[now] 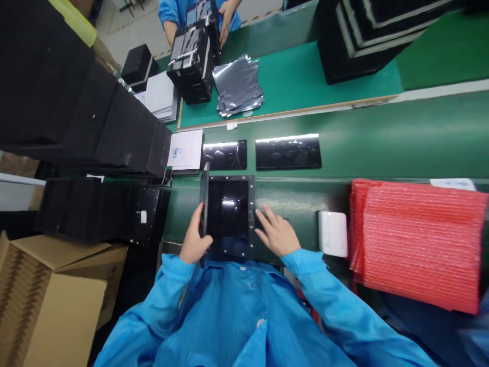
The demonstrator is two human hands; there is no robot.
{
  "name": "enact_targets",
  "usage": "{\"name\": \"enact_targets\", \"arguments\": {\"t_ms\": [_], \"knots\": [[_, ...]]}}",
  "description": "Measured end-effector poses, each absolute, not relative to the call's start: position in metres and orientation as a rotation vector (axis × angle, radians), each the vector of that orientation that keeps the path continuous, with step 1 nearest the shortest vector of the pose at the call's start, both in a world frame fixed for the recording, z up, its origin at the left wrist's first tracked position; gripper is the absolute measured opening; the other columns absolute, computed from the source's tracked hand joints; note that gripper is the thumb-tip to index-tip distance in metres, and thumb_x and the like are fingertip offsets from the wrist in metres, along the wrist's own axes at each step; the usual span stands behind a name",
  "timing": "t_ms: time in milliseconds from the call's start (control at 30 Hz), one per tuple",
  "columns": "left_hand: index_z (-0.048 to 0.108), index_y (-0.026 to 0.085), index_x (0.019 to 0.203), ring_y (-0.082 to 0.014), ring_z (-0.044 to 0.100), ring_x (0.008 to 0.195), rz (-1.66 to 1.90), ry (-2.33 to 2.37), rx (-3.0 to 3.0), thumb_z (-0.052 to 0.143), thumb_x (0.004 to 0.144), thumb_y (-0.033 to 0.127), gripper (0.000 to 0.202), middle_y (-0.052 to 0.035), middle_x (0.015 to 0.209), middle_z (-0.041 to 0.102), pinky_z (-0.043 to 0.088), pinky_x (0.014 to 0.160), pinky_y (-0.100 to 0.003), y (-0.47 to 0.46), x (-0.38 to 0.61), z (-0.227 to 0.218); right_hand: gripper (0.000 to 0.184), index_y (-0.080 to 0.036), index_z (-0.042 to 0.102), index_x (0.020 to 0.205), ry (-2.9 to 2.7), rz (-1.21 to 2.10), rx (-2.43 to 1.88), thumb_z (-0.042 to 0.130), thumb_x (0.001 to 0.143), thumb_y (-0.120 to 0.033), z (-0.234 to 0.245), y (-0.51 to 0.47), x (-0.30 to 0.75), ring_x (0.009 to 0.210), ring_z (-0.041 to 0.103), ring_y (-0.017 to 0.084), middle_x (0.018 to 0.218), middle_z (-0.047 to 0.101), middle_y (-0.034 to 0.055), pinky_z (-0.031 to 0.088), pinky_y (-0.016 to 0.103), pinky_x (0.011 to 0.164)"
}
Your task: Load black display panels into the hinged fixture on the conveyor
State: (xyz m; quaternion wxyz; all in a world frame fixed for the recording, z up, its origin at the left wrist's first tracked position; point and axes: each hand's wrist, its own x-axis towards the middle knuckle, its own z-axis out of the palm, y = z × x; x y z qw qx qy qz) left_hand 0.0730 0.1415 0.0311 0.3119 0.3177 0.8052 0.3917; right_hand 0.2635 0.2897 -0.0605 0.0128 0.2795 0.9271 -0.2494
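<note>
A black rectangular frame (pixel 231 214) with several screw holes around its border lies flat on the green bench in front of me, a dark glossy centre showing. My left hand (pixel 194 237) is shut on a thin black panel (pixel 205 201), which stands tilted on edge along the frame's left side. My right hand (pixel 277 232) rests on the frame's right edge with its fingers spread. Two glossy black panels (pixel 288 152) lie flat on the green surface just beyond the frame.
Tall black foam stacks (pixel 84 102) rise at left, above a cardboard box (pixel 57 300). Silver antistatic bags (pixel 237 84) lie on a green mat. Red bubble bags (pixel 418 244) lie at right beside a white block (pixel 333 233). A co-worker's hands (pixel 227 20) work at the far side.
</note>
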Motion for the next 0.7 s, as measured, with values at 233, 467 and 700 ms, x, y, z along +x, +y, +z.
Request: {"name": "enact_targets", "arguments": {"t_ms": [233,467,700], "knots": [[0.039,0.014,0.139,-0.024,0.042,0.133,1.317,1.931,0.653,0.046,0.054,0.017,0.085,-0.0089,0.142,0.049,0.037,0.112,-0.036,0.124,0.021,-0.026,0.069,-0.019,0.036,0.144,2.337,-1.84,1.334,0.041,0.084,-0.054,-0.046,0.244,0.23,0.064,0.063,0.02,0.137,0.048,0.0196,0.053,0.039,0.063],[0.032,0.016,0.143,-0.0266,0.021,0.144,1.145,2.227,0.734,0.057,0.073,0.033,0.076,-0.0119,0.153,0.031,0.016,0.12,-0.046,0.102,-0.015,-0.023,0.048,-0.021,0.067,0.097,2.321,-1.923,1.495,0.046,0.08,-0.061,-0.013,0.261,0.181,0.083,0.064,0.03,0.084,0.069,0.0095,0.052,0.044,0.075],[0.066,0.019,0.099,-0.0339,0.065,0.1,1.371,1.427,0.219,0.069,0.055,0.064,0.064,-0.0118,0.1,0.071,0.053,0.091,-0.051,0.111,0.005,0.007,0.079,-0.021,0.065,0.114,2.017,-2.171,1.594,0.005,0.086,-0.063,-0.016,0.323,0.189,0.098,0.062,0.033,0.103,0.066,0.0218,0.047,0.049,0.079]]}}
